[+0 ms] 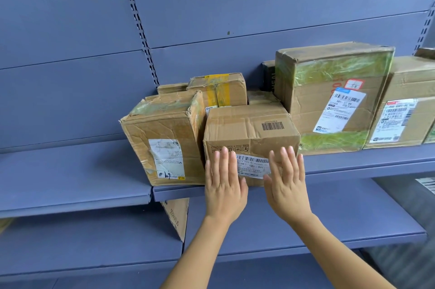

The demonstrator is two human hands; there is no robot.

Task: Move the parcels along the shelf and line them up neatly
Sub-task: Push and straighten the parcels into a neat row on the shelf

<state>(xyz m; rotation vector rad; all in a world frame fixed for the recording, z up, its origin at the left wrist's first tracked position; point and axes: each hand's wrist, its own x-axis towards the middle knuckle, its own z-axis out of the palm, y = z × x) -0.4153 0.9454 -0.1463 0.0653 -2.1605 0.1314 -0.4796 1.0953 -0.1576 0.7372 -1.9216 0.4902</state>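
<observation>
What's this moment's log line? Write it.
left hand: open, flat on middle box | right hand: open, at same box | box: at shelf front edge

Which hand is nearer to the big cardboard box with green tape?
Right. The right hand is just lower-left of the green-taped cardboard box; the left hand is farther left.

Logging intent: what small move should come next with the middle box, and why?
Probably push the middle box back: the left hand and right hand lie flat on its front, which sits at the shelf edge, ahead of the big box.
</observation>
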